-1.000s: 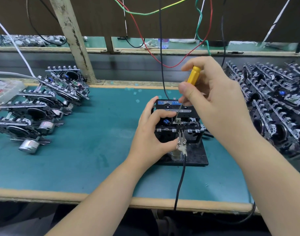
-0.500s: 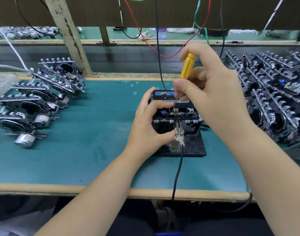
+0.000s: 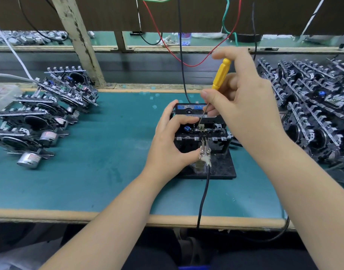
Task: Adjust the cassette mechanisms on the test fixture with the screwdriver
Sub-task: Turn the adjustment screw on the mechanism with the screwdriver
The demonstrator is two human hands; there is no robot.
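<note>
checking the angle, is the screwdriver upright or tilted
Tilted: the screwdriver has its yellow handle up and to the right in the right hand, its tip down-left.

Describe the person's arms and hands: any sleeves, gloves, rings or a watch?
Both forearms are bare to the frame's bottom edge, with no sleeves in view. The left hand and right hand wear no gloves. No rings, watch or wrist strap show. Fingernails are short and unpainted.
</note>
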